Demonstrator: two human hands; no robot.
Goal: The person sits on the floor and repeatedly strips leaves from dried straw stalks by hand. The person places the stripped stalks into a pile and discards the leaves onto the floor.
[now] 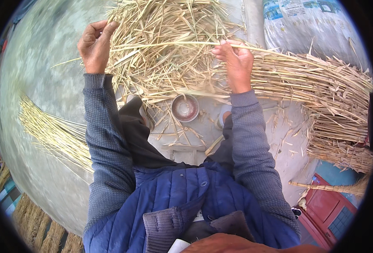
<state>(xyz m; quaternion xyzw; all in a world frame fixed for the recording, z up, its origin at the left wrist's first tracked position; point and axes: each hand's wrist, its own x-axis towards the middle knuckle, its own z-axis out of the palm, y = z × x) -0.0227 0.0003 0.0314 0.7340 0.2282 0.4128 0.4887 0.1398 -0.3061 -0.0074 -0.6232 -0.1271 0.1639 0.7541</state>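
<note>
A long, thin, pale yellow dry stalk runs crosswise in front of me. My right hand pinches it between thumb and fingers, right of the middle. The stalk's left end reaches past my left hand, passing behind it near the wrist. My left hand is raised with its thumb and forefinger pressed together; whatever is in that pinch blends with the straw behind. Beneath both hands spreads a loose heap of dry leaves and husks.
A thick pile of stalks lies at right, below a white sack. Cleaned-looking stalks lie on the floor at left. A small round metal bowl sits between my feet. Reddish wooden furniture stands lower right; brush-like bundles lie lower left.
</note>
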